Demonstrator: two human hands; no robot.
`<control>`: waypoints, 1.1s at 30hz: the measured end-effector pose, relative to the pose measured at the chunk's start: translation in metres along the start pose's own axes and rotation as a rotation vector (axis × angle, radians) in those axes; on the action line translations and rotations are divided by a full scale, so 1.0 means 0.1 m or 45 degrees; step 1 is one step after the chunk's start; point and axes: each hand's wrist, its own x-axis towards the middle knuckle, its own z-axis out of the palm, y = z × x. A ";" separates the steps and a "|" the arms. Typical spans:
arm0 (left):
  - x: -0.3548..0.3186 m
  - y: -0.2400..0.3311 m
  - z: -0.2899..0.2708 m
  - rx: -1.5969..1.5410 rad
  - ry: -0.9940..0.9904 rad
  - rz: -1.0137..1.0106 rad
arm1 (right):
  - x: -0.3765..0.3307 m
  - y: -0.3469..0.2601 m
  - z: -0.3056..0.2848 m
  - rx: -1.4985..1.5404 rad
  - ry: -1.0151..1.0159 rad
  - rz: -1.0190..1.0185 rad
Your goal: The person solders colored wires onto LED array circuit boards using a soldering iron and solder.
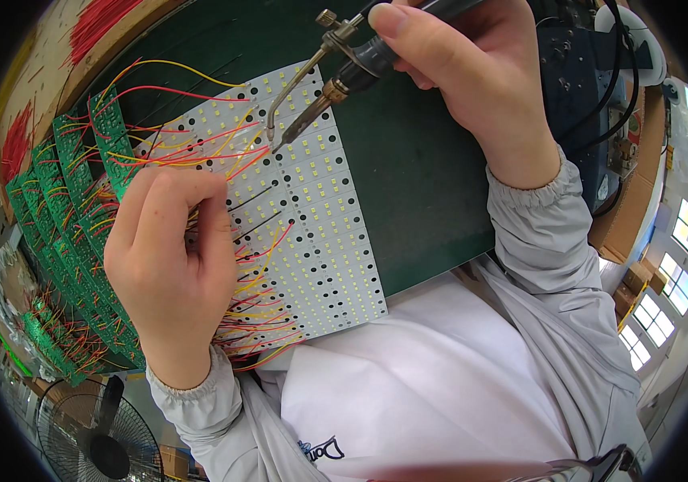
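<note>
LED panel (pixel 332 241), white and dotted with small yellow chips, lies in front of me on the dark green work surface (pixel 432 217), its long axis running from the far side down toward my lap, with a slight slant to the right. Red, yellow and black wires fan across its left part, and one red wire (pixel 257 158) reaches almost to the soldering iron (pixel 357 74) at its tip. The iron slants down and leftward over the panel's upper half; whether its tip touches the panel or stands just above it, I cannot tell. A thin bent metal tube (pixel 300 84) runs beside it, ending close to that same spot.

My left hand (pixel 169 253) is the nearer one, over the panel's left side, its fingers drawn together and, as far as I can judge, pinched on the red wire; the fingertips themselves are partly hidden. From it, the iron's tip lies up and to the right. My right hand (pixel 472 76) is beyond the panel's upper right side, clamped around the iron's handle.

Farther left, green circuit boards (pixel 79 189) lie in overlapping rows, and a black fan (pixel 103 442) stands below them.
</note>
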 end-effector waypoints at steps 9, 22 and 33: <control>0.00 0.02 -0.01 -0.046 0.005 -0.024 | -0.02 -0.13 -0.04 0.038 0.115 0.098; -0.02 -0.01 0.00 -0.031 -0.012 0.064 | -0.05 -0.16 -0.02 0.084 0.064 0.079; -0.02 -0.03 0.01 0.012 0.011 0.088 | -0.01 -0.02 -0.08 -0.010 -0.085 -0.086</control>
